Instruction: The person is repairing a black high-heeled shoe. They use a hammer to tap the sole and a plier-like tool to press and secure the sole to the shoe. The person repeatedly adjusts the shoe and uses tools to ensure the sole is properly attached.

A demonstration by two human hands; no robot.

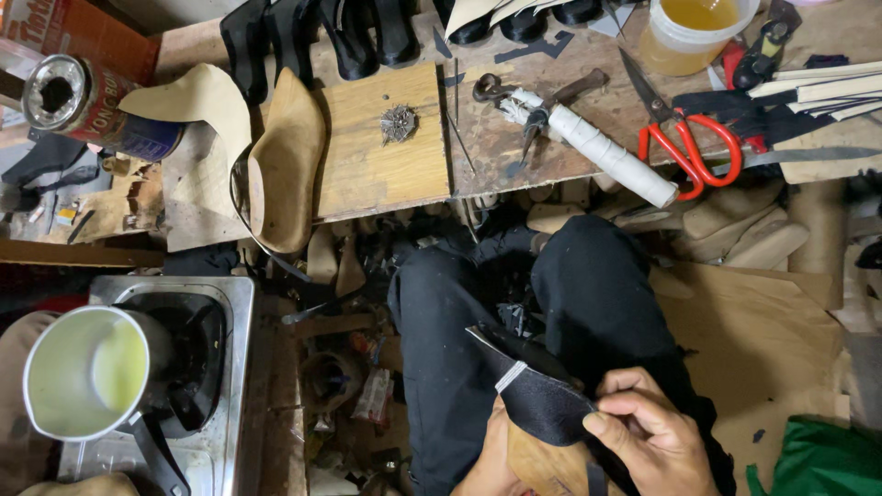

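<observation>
Worn wooden workbench (386, 174), cluttered floor (340, 386)

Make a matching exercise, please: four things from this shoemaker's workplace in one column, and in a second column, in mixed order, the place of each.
Things:
1. scissors with red handles
2. black shoe upper
3. small pot
4. wooden shoe last

Places:
A. on the gas stove, lower left
B. lying on the workbench, left of the square wooden board
C. on the workbench, upper right, beside the plastic tub of yellowish liquid
D. over the lap, pinched by the right hand

Pairs: 1-C, 2-D, 3-A, 4-B
</observation>
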